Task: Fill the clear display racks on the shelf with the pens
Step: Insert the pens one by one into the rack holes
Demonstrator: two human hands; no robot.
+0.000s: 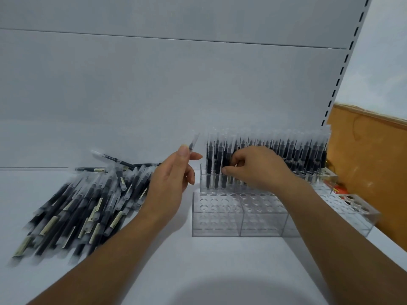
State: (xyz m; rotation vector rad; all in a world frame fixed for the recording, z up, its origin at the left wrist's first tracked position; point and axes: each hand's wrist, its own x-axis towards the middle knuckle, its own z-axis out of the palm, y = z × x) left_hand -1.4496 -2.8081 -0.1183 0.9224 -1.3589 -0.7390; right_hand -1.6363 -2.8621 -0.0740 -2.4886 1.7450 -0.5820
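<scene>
One pen point(193, 143) pinched upright between thumb and fingertips of left hand point(174, 183), just beside the left end of the nearly full rear rack point(203, 179); right hand point(257, 168) curled round a standing pen point(225, 160) in that rack. Seat each pen plumb and fully down, steadying neighbours, then pass to the empty front rack point(220, 219). Heap of loose pens point(88, 201) on shelf point(198, 271), left.
</scene>
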